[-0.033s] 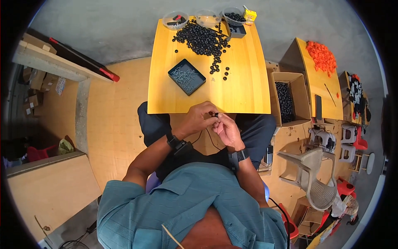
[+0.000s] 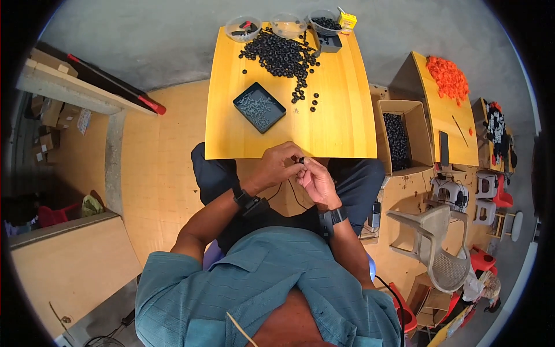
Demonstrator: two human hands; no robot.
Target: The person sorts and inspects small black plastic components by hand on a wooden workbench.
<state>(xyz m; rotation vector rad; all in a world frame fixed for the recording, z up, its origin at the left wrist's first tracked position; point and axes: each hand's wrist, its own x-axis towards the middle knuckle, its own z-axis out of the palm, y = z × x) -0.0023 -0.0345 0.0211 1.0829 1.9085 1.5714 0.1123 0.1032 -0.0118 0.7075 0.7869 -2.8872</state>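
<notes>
My left hand [image 2: 276, 166] and my right hand [image 2: 317, 181] meet at the near edge of the yellow table [image 2: 341, 127]. Between their fingertips they pinch a small black ring-like piece [image 2: 300, 160], mostly covered by the fingers. Just beyond my left hand lies a black tray [image 2: 241, 106] holding many small grey pieces, too small to name. Farther back spreads a heap of black rings [image 2: 283, 55], with a few loose ones trailing toward the tray's right side.
Along the far edge stand clear plastic bowls [image 2: 288, 26], a small dark box [image 2: 330, 44] and a yellow packet [image 2: 347, 21]. Right of the table are a cardboard box [image 2: 417, 133] of black pieces, a side table with an orange heap [image 2: 448, 78] and a plastic chair [image 2: 436, 243].
Both hands stay at the table edge, still pinching the small black piece. Beyond a very slight shift of the view, nothing visibly differs.
</notes>
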